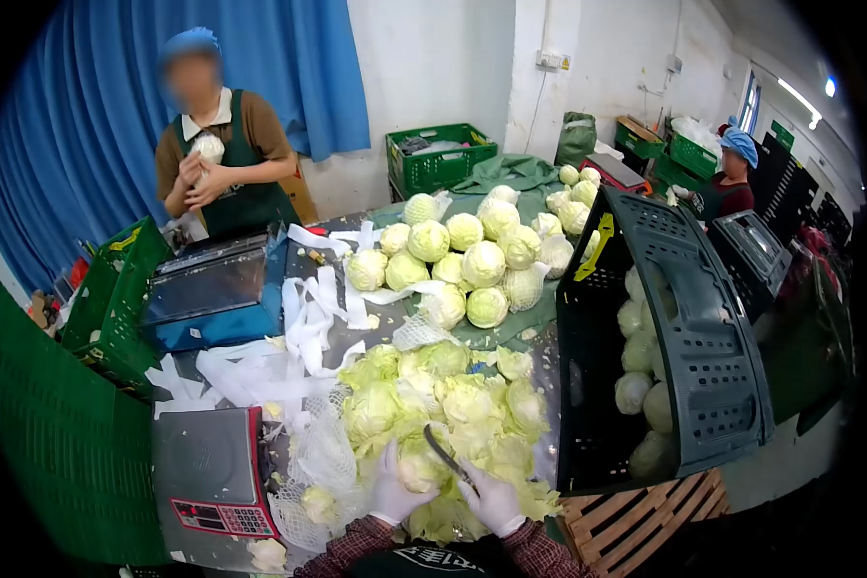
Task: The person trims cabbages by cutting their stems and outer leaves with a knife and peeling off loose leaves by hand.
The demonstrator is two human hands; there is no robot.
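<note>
My left hand [396,489], in a white glove, is closed against the side of a pale green cabbage [420,471] low in the head view. My gloved right hand [492,497] grips a knife [443,450] whose dark, curved blade points up and left, beside that cabbage. Its handle is mostly hidden in my fingers. Around both hands spreads a pile of loose cabbage leaves [472,400]. Farther back on the table sits a heap of whole cabbages [465,231], a few in white foam netting. White mesh netting [320,448] lies left of the leaves.
A scale [207,472] with a red edge stands at left, near white strips [260,371] and a blue machine [217,294]. A tipped dark crate [703,337] of cabbages is at right, above a wooden pallet [636,515]. Across the table, a person [226,154] holds a wrapped cabbage.
</note>
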